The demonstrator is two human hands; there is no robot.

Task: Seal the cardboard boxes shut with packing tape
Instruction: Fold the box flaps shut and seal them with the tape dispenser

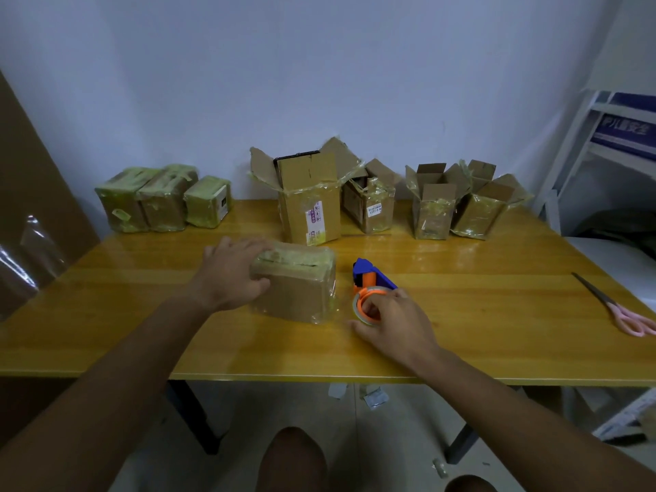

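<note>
Head view: knees [294, 456] below the bench [461, 335] edge. Right hand [394, 321] curled round the tape dispenser [371, 291], ready for another strip. Left hand [230, 275] clasping the near box [296, 285] at bench centre, steadying it. Sealed boxes [161, 198] set aside back left; open boxes [387, 197] waiting behind. Shipping labels too blurred for reading.

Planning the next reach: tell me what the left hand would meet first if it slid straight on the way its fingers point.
Probably the tall open box. The left hand, gripping the taped box, points up-right toward it; depth is uncertain.
</note>
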